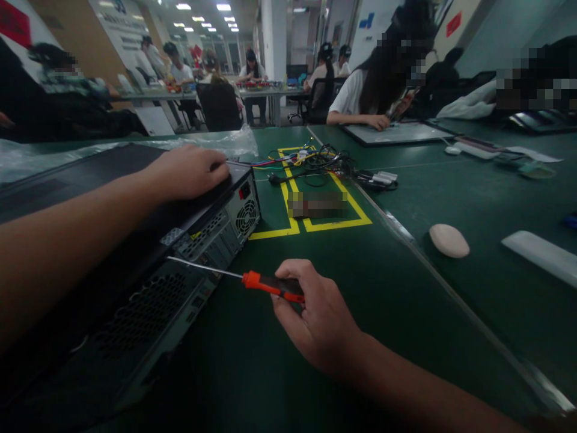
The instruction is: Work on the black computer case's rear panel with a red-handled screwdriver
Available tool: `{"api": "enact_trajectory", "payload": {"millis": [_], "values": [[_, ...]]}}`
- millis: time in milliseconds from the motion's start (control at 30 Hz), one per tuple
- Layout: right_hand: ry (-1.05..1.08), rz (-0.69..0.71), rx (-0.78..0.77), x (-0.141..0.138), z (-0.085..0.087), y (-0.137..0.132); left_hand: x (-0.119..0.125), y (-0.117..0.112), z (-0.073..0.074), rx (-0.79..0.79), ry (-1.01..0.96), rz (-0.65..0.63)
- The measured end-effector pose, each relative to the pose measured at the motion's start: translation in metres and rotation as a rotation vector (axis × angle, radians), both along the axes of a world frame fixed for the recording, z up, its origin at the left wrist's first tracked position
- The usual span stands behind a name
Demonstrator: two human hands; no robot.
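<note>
A black desktop computer case (112, 165) lies on its side at the left, its metal back panel (220, 231) with vents and ports facing me. My left hand (192, 171) rests on its top near the far corner, palm down, fingers slightly bent and partly hidden. In my right hand (318, 319) is a screwdriver (265, 284) with an orange and black handle, fingers wrapped round it. Its thin shaft points left, and the tip is at the upper edge of the back panel. Whether the tip touches a screw there, I cannot tell.
Beyond the case lie tangled cables (327, 159) and a partly blurred dark object (320, 205) by yellow tape (338, 225). Clear plastic wrap (225, 141) is behind the case. A pale rounded object (449, 240) and a white bar (545, 255) lie right. People sit across the table.
</note>
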State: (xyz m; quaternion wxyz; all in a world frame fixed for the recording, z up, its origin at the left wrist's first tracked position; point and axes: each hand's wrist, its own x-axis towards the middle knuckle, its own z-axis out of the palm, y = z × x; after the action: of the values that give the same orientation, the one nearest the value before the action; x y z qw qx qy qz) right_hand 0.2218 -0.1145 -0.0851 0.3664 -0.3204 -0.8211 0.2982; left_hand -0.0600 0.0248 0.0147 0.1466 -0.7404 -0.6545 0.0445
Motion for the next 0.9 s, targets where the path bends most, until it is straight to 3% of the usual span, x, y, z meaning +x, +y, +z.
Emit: {"api": "enact_trajectory", "payload": {"millis": [467,900], "values": [[-0.039,0.008,0.080,0.0005,-0.0021,0.0050,0.0050,-0.0045,0.0057,-0.015,0.010,-0.049],[-0.072,-0.028,0.045,-0.0013,-0.0035,0.0083,0.0048,-0.0043,0.0060,-0.028,0.010,-0.067]]}}
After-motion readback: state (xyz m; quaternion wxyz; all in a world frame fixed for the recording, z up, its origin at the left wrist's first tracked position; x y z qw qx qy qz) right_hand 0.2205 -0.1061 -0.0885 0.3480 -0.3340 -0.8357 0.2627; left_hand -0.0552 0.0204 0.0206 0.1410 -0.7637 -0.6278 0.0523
